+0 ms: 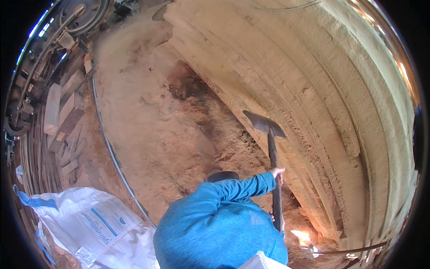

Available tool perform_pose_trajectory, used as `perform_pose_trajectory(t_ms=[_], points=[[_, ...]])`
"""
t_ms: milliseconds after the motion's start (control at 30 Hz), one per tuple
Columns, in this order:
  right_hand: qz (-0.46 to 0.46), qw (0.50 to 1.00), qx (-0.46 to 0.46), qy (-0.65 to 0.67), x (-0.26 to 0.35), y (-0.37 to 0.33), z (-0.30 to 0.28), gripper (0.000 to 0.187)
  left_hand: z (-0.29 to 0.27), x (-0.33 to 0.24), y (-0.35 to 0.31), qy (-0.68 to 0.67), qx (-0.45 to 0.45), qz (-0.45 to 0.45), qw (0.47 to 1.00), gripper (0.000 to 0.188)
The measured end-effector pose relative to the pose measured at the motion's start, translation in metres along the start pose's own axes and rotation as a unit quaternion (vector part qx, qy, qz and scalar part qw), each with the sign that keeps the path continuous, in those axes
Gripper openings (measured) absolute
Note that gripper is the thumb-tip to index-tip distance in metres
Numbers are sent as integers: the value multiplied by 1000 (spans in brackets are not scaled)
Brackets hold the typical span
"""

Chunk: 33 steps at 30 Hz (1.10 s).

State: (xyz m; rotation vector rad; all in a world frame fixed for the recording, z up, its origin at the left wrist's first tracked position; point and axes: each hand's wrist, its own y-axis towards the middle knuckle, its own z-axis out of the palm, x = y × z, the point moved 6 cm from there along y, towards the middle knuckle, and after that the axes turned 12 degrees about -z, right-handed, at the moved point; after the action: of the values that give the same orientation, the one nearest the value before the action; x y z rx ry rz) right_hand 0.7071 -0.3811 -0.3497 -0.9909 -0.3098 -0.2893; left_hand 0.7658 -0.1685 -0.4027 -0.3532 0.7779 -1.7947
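My left arm, in a blue sleeve, reaches across my body to the right. My left hand is closed around the dark wooden handle of a shovel. Lower on the same handle, close to my body, the fingers of my right hand show, wrapped at the shaft; most of that hand is hidden. The shovel's wide, dark flat blade points away from me, against the foot of a pale, dust-covered stepped mass. Loose brown, sawdust-like material lies left of the blade.
A white bulk bag with blue straps lies at the lower left. A grey hose or cable runs along the ground. Cut wooden blocks lie at the left, below machinery with a large wheel. A dark, boot-like shape shows beyond my arm.
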Motion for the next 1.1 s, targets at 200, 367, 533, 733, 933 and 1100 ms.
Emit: perform_pose_trajectory(t_ms=[200,367,533,733,933,1100], points=[[-293,949,-105,52,45,-68,-16,53,-86,-103,-3,-207,-24,147,967,43],[-564,814,-138,33,125,-179,-24,41,-186,-182,-34,-238,-110,246,933,47],[-730,681,36,40,191,-235,30,31,-268,-231,-81,-229,-150,283,920,50],[-712,680,148,96,199,-180,169,26,-321,-336,-104,-298,-99,333,889,54],[-699,677,229,5,141,-104,280,20,-321,-410,-73,-235,-95,286,924,51],[-705,675,211,-49,143,-131,250,22,-271,-359,-43,-316,-69,163,932,41]])
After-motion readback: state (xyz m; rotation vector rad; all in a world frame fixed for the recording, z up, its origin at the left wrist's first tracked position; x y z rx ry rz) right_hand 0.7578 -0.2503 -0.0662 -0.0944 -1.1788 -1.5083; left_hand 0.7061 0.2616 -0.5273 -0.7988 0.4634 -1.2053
